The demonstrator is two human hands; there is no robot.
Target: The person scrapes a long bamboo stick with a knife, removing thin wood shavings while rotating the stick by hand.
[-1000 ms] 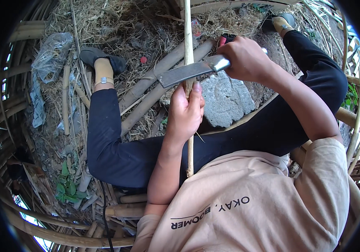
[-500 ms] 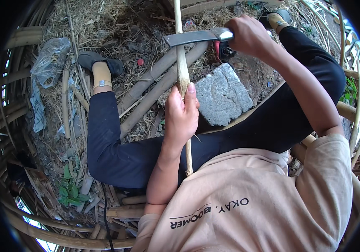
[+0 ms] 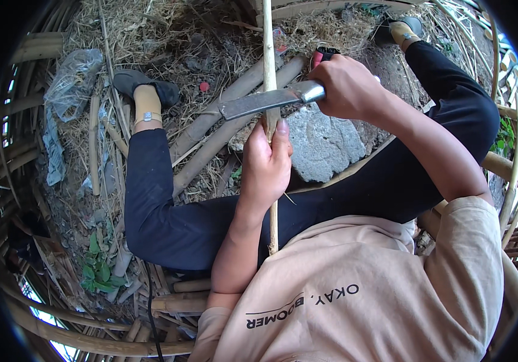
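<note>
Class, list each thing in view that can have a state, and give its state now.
Left hand: closed around the stick, thumb up along it
Right hand: closed on the knife's handle
Stick: held lengthwise, near end by the shirt
Knife: unsheathed, blade crossing the stick beyond the left thumb
Plastic bag: crumpled, on the ground
Shoes: worn

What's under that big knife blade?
Under the blade runs the pale stick, gripped by the left hand. Farther down, two poles lie on the ground. The blade covers the bit of stick it crosses, so that can't be seen.
</note>
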